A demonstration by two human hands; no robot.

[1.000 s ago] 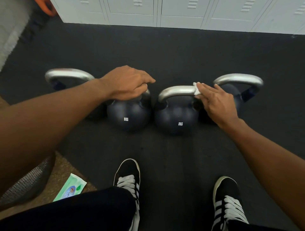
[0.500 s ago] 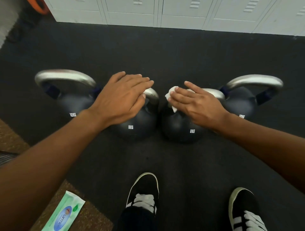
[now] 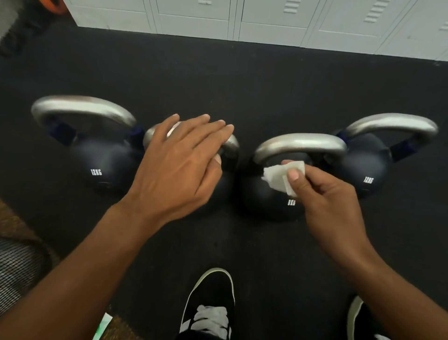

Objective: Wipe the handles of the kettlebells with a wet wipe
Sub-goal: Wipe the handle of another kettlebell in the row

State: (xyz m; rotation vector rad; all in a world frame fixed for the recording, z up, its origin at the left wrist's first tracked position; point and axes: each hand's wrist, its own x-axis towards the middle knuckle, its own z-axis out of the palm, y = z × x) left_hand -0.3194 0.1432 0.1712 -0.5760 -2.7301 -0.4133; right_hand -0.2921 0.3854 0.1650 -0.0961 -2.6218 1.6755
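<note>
a dark, matte floor (image 3: 218, 80) fills most of the view. along its far edge runs a row of pale grey-white lockers (image 3: 266, 24) with slotted vents in their doors. something orange (image 3: 52, 3) shows in the top left corner. at the lower left the floor meets a brown, carpet-like patch (image 3: 14, 225), with dark mesh (image 3: 17, 269) beside it. the light is soft and even.

Four dark kettlebells (image 3: 104, 165) with silver handles (image 3: 300, 143) stand in a row on the floor (image 3: 218, 80); my right grip (image 3: 327, 201) pinches the white wipe (image 3: 278, 178).
</note>
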